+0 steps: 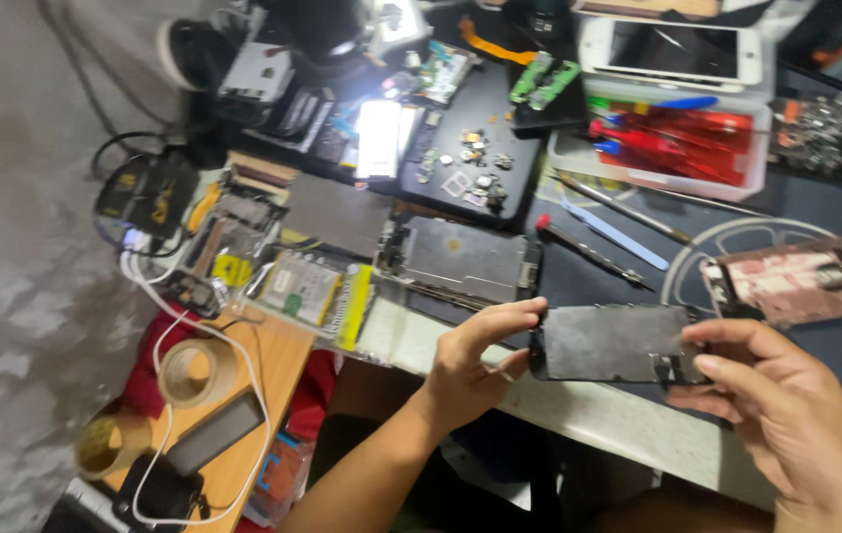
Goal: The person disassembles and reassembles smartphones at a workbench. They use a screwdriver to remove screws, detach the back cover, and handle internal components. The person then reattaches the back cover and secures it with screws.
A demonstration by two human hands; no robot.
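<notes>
Head view, looking down over a cluttered repair bench.

Both hands hold one thing between them: a dark, flat phone screen panel (pixel 613 342), lying roughly level, long side running left to right, raised just above the near edge of the pale table (pixel 579 405).

Left hand (pixel 475 360): grasps the panel's left end, thumb and fingertips pinched on its edge. Forearm comes in from the near left.

Right hand (pixel 776 395): grasps the panel's right end, fingers curled over the corner. A small dark part sits at that corner under the fingers; cannot tell what it is.

Around the panel:
- Just beyond it, on the dark mat (pixel 638 257), lie a red-tipped screwdriver (pixel 588 252), a pale blue pry tool (pixel 613 234) and a long thin metal tool (pixel 623 207), all slanting down to the right.
- Far left of the panel, an open phone chassis (pixel 465 259) lies flat.
- Right of the panel, a reddish, blurred phone part (pixel 796 279).
- Far side: a clear tray of red tools (pixel 672 138), with a white phone (pixel 672 49) resting behind it.
- Far middle: small loose components (pixel 475 163) scattered on a black board, beside a bright lamp glare.
- Near left, lower down: a wooden stool top (pixel 263 385) carrying a roll of tape (pixel 191 372) and a white cable (pixel 169 326).
</notes>
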